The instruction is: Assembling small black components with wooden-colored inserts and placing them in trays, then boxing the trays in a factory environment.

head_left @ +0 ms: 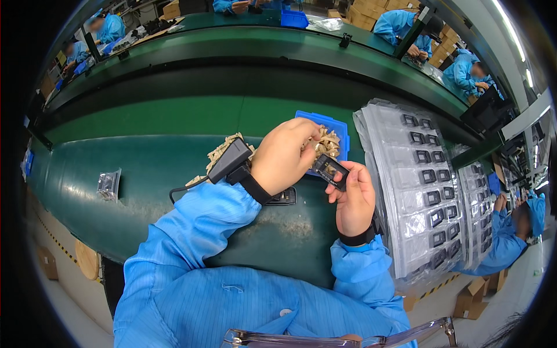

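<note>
My right hand (355, 203) grips a small black rectangular plastic frame (337, 178) by its edge, tilted in front of a blue bin (344, 129). Inside the bin lie several tan, folded strip-like pieces (331, 142). Over the bin's near left side, my left hand (282, 152) has its fingers curled in together at these pieces; what sits between the fingertips is hidden. Beneath my left wrist, another black part (285, 197) rests on the green work surface, partly covered. More tan pieces (223, 151) are heaped behind the black device strapped to my left wrist.
Stacked clear plastic trays (400, 191) with several black frames stand at my right. A small clear packet (108, 184) lies far left on the green table (156, 220). Across a dark green barrier, people in blue work at another bench. One more person sits at the far right.
</note>
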Available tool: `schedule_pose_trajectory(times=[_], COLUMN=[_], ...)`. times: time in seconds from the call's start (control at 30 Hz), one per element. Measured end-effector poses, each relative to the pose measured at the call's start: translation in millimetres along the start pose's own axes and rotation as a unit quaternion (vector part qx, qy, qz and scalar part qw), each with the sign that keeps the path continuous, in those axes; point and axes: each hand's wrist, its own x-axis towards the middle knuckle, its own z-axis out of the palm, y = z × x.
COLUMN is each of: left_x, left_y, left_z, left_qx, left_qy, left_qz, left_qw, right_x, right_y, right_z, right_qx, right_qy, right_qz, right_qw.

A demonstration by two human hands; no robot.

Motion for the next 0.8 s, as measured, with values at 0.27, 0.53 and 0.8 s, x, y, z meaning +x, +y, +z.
schedule_pose_trajectory(times=[0.27, 0.53, 0.8], left_x=[-3, -3, -14], left_y=[21, 20, 21], left_z=[-1, -4, 2], left_qx=[-0.425, -0.368, -0.269], left_qy=[-0.175, -0.175, -0.108], left_qz=[-0.212, -0.202, -0.043], left_qw=[0.863, 0.891, 0.956], right_x=[-3, -5, -8], right_y=[-1, 0, 4], right_z=[0, 2, 1], right_qx=[-0.015, -0.079, -0.104], right_qy=[-0.025, -0.009, 0.014], right_qz=[-0.014, -0.062, -0.094], right_qw=[0.999, 0.995, 0.990])
